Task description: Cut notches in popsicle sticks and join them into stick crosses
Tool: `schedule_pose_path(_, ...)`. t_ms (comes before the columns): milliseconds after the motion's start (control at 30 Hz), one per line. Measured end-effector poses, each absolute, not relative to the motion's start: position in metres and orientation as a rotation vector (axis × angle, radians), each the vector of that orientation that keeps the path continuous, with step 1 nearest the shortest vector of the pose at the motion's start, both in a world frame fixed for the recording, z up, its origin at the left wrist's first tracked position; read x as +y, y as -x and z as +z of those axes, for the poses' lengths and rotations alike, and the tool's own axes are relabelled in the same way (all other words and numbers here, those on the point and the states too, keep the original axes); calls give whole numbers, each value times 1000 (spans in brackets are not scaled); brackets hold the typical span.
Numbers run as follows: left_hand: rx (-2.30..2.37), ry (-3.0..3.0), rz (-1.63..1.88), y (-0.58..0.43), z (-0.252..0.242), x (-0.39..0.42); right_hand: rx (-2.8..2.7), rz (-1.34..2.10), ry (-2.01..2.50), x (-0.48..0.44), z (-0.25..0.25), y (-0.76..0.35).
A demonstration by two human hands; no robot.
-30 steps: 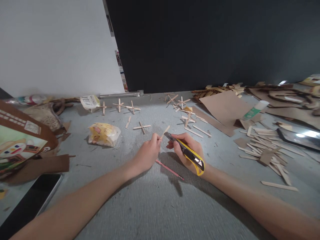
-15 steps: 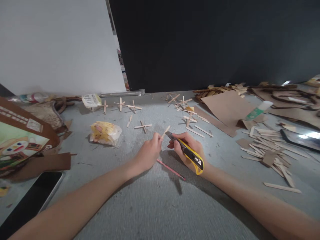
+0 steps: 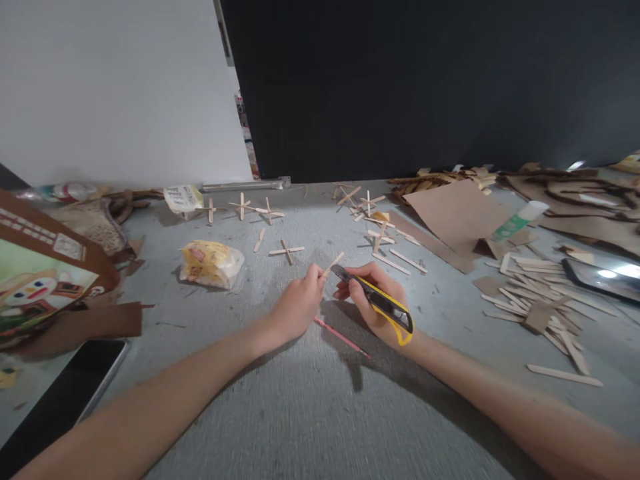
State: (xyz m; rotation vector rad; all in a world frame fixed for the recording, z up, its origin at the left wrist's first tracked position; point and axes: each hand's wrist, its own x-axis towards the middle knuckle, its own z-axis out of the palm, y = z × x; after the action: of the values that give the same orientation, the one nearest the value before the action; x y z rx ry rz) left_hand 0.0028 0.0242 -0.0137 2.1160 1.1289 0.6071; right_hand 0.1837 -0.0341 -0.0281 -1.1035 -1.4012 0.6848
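Two hands meet low over the grey surface (image 3: 300, 413). My left hand (image 3: 296, 308) pinches the near end of a short wooden stick (image 3: 334, 262) between thumb and fingertips. My right hand (image 3: 373, 317) is closed around a yellow-and-black utility knife (image 3: 387, 307).

The stick juts from my left fingertips toward two o'clock, its far end free in the air. The knife's long axis runs from four o'clock at my wrist up toward ten o'clock. Its dark nose comes in from the right and sits just beside the stick, close to the pinch. I cannot tell whether the blade touches the wood. The two axes cross at an angle, with the left hand the nearer one to the stick.

Under my hands, at six o'clock, a thin pink pencil (image 3: 343, 337) lies flat. Glued crossed sticks (image 3: 285, 251) lie at twelve, a yellow snack bag (image 3: 211, 263) at ten, a brown cardboard sheet (image 3: 453, 213) at two, and a heap of loose sticks (image 3: 535, 300) at three.
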Motion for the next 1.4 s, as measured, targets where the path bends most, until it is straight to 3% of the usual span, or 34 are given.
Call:
schedule_pose_path(467, 899, -1813, 803, -3, -15, 29, -1456, 717, 1011, -33, -30, -186)
schedule_pose_path(1400, 477, -1134, 836, -13, -13, 19, -1581, 600, 1035, -33, -41, -188)
